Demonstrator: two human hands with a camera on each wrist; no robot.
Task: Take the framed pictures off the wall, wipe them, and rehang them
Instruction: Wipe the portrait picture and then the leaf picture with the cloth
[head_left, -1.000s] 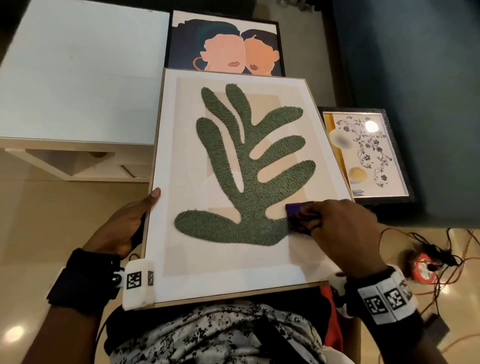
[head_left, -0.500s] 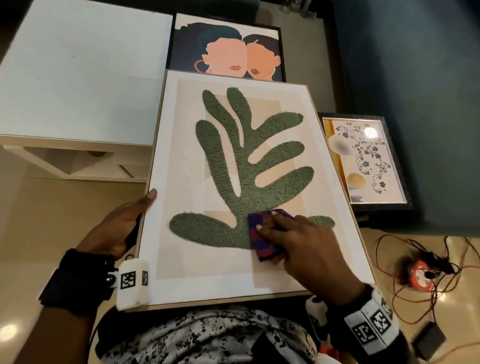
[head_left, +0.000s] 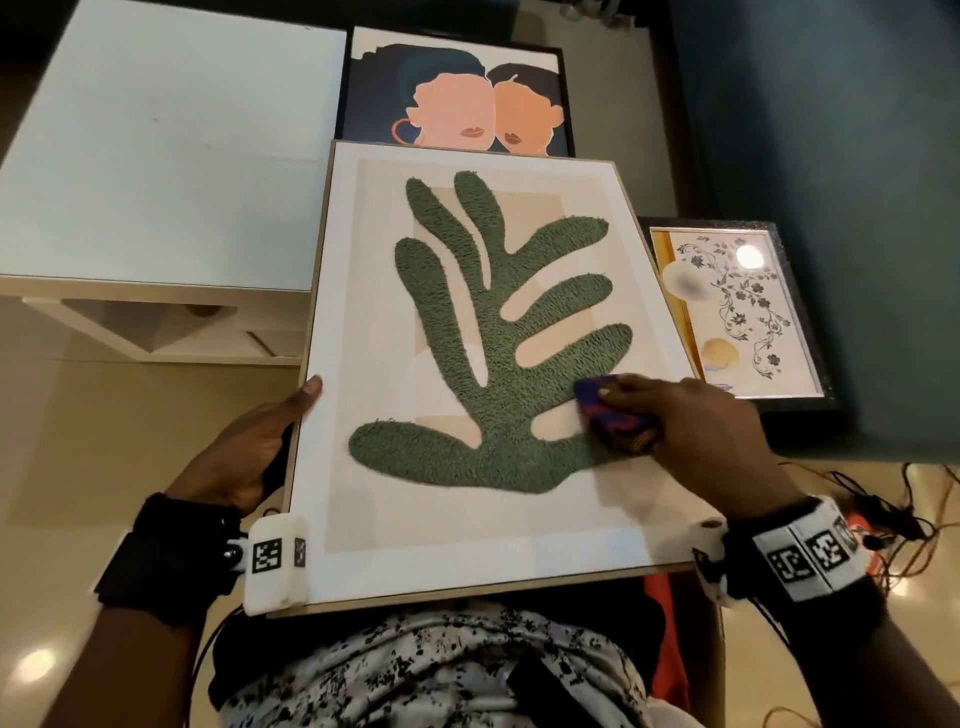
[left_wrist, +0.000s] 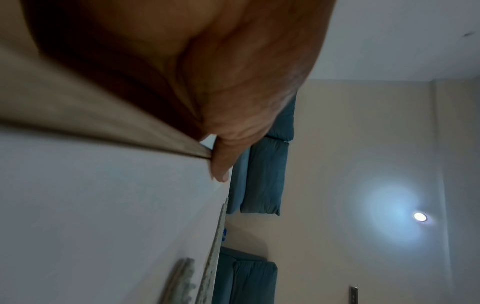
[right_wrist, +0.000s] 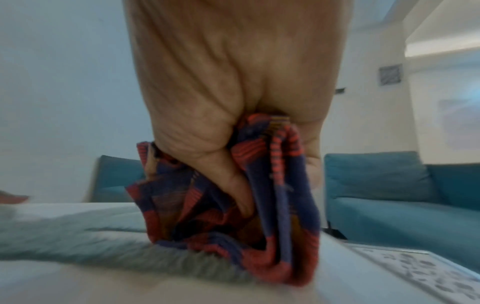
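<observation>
A large wood-framed picture (head_left: 363, 545) of a green leaf shape lies flat across my lap. My left hand (head_left: 249, 441) grips its left edge, with the thumb (left_wrist: 221, 164) over the wooden frame (left_wrist: 103, 115). My right hand (head_left: 691, 431) holds a bunched red-and-blue striped cloth (head_left: 613, 415) and presses it on the glass at the leaf's lower right. In the right wrist view the cloth (right_wrist: 233, 216) is wrapped in my curled fingers and touches the picture (right_wrist: 78, 273).
A dark-framed picture of two faces (head_left: 457, 98) lies beyond the leaf picture. A smaller black-framed floral picture (head_left: 737, 312) lies to the right. A white low table (head_left: 156, 156) stands at the left. Cables and a red device (head_left: 883, 525) lie on the floor at the right. A teal sofa (right_wrist: 389, 195) stands behind.
My right hand with the cloth swept left across the lower leaf, then back to the right. The left hand has kept its grip on the frame's edge.
</observation>
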